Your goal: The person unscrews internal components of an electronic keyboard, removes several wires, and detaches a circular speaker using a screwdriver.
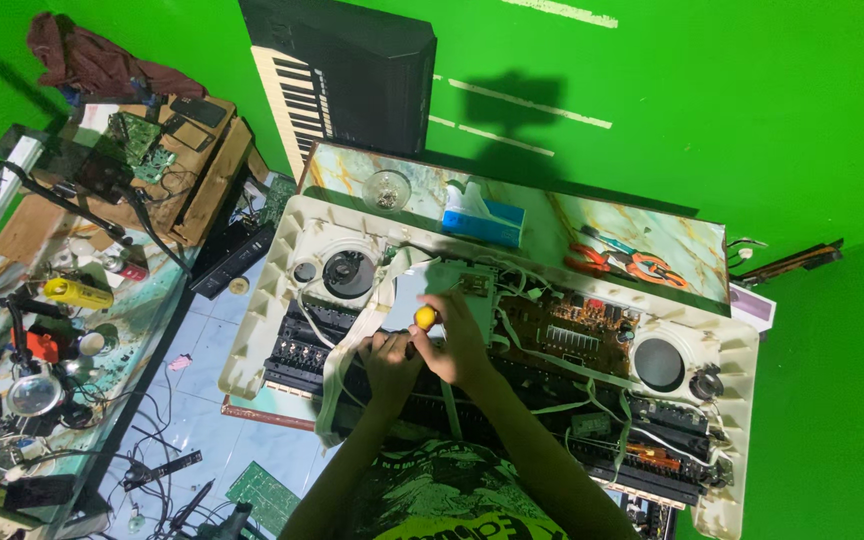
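Note:
An opened electronic keyboard shell lies upside down on a marbled table, its speakers, brown circuit board and white ribbon cables exposed. My right hand grips a yellow-handled screwdriver held upright over the middle of the shell. My left hand sits right beside it, fingers curled near the screwdriver's shaft; what it pinches is hidden.
On the table's far side stand a small glass bowl, a blue tissue box and orange-handled pliers. A black keyboard leans against the green wall. A cluttered workbench stands at left; tools and a green board lie on the tiled floor.

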